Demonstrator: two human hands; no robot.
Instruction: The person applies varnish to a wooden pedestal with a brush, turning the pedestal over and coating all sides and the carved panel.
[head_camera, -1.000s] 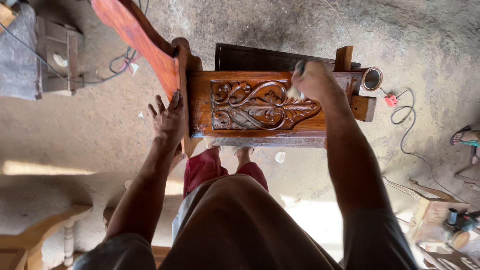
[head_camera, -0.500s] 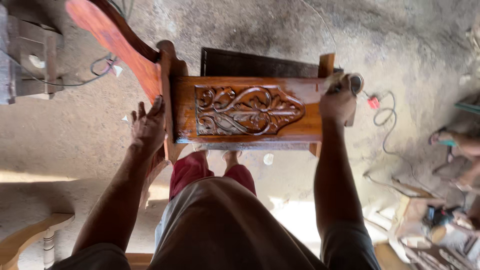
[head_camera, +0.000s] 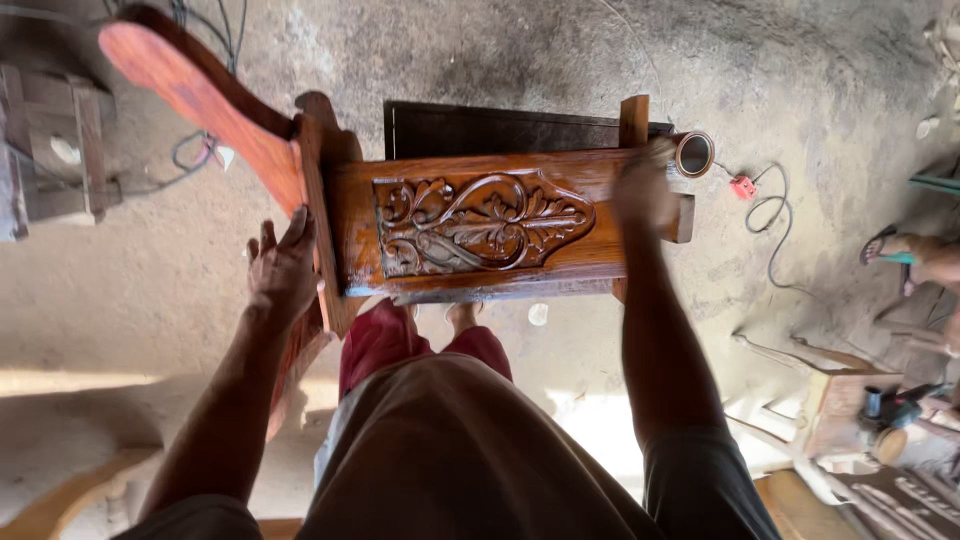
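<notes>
Left hand first: I see it spread flat, fingers splayed, pressed against the upright end post of a carved wooden panel, bracing it. Right hand sits at the panel's right end, blurred with motion; I cannot tell whether its fingers are pinched on anything or simply rubbing the wood. Just beyond it, at the far right corner, rests a small round open-mouthed can.

Between both hands the panel lies across my view, glossy reddish brown, with a raised leaf-and-scroll carving at its centre. A curved reddish board sweeps up and left from the post. A dark flat board lies on the far side.

I judge this a finishing step: rubbing or wiping the panel's right end while the left hand steadies the piece. The next move calls for firm bracing and even strokes that stay clear of the can.

Below, grey dusty floor, a loose cable to the right, a wooden block at far left.
</notes>
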